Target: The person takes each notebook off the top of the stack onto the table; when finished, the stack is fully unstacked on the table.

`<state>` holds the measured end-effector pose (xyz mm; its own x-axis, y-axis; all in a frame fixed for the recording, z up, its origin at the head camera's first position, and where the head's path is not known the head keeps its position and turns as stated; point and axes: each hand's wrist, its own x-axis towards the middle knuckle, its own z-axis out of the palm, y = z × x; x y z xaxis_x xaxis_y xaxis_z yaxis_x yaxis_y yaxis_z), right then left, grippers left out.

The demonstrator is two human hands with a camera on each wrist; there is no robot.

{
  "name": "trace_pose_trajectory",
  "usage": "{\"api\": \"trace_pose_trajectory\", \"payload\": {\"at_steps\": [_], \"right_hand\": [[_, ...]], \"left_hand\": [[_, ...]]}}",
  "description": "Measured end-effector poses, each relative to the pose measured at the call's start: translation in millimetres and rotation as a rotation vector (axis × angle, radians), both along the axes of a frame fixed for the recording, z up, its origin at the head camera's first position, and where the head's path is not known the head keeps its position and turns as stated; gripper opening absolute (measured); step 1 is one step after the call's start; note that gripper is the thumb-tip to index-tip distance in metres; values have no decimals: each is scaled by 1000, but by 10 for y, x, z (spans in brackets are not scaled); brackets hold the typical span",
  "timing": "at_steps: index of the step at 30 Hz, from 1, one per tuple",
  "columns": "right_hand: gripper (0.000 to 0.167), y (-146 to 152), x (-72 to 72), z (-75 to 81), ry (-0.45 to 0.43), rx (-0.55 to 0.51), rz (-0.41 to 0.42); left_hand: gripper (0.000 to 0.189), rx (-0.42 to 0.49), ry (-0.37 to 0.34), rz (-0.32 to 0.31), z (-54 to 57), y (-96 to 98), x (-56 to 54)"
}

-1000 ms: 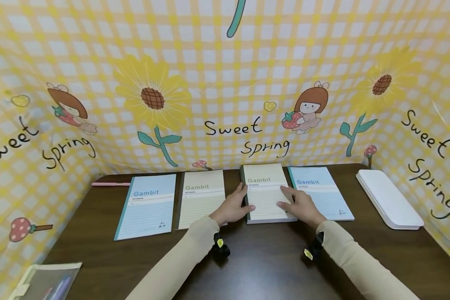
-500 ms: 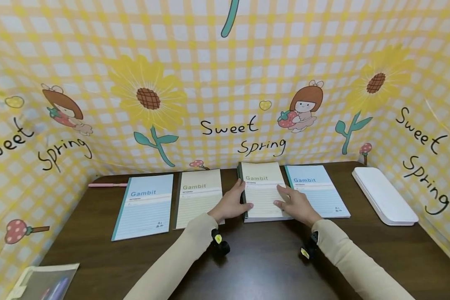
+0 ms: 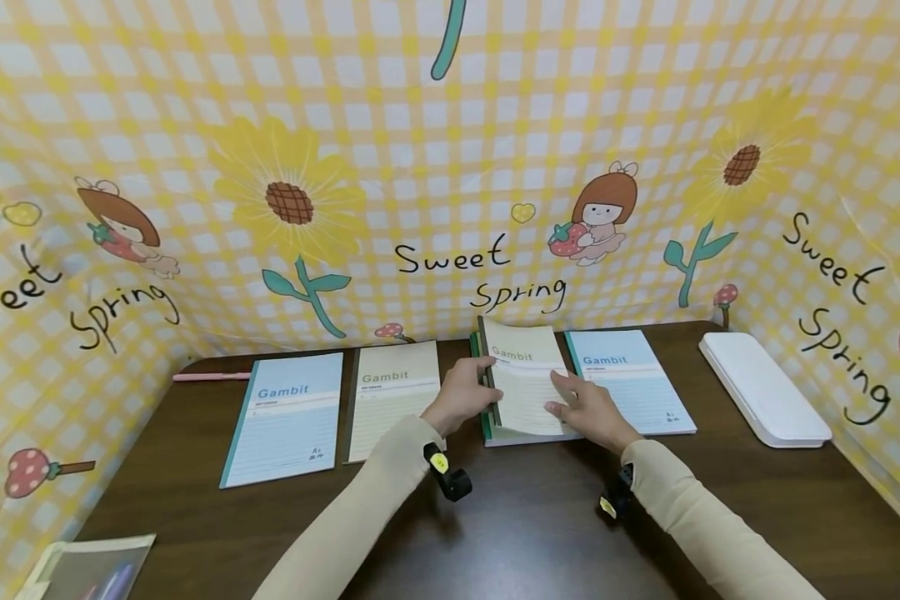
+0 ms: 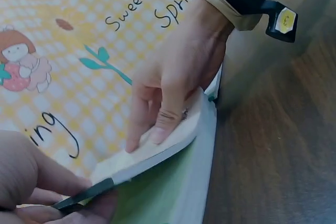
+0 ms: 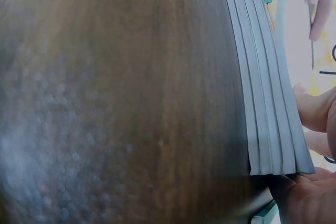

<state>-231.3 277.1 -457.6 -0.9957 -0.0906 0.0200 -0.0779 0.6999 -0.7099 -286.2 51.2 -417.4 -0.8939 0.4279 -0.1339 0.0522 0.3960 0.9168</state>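
A cream Gambit notebook [image 3: 527,387] tops a stack of several notebooks [image 5: 266,103], bent, with its spine side raised. My left hand [image 3: 461,396] pinches its dark spine between thumb and fingers. In the left wrist view, a green cover [image 4: 157,192] shows under the raised notebook. My right hand [image 3: 591,410] rests at the notebook's right side, thumb and forefinger pressing on the cover. Its other fingers lie along the stack's edge in the right wrist view.
Left of the stack lie another cream notebook [image 3: 393,400] and a blue one [image 3: 285,425], with a pink pen [image 3: 210,377] beyond. Rightward are a blue notebook [image 3: 630,383] and a white case [image 3: 765,390]. A pen pouch [image 3: 82,567] lies at the front left.
My left hand has closed on the top cream notebook's spine and raised that side, exposing green spines beneath. My right hand has stayed on the cover. The head view has shifted slightly.
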Motion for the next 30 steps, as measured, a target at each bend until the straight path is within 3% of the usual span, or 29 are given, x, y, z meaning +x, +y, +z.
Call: {"api": "trace_pose_trajectory", "payload": {"at_steps": [5,9,13,16,20,22,30], "right_hand": [[59,-10,-15,-38,17,-38,50],[55,31,-5,-60,7,-68,89],[54,77,26,-33,10,-34,94],[55,91,43,0,35,10,92],[55,76,60,-6,45,26,97],[56,75,71,-6,39,28,95],[61,77,78,30,14,62,102]], "left_hand": [[64,43,-23,91,-103,-71,31],[70,86,-46,103,-114,-193,59],[69,116,-54,86,-45,-446,129],[68,136,-35,87,-20,-733,242],[69,189,-63,133,-7,-1256,536],[69,210,-112,164,21,-1556,745],[70,178,-166,245,62,-2617,1583]]}}
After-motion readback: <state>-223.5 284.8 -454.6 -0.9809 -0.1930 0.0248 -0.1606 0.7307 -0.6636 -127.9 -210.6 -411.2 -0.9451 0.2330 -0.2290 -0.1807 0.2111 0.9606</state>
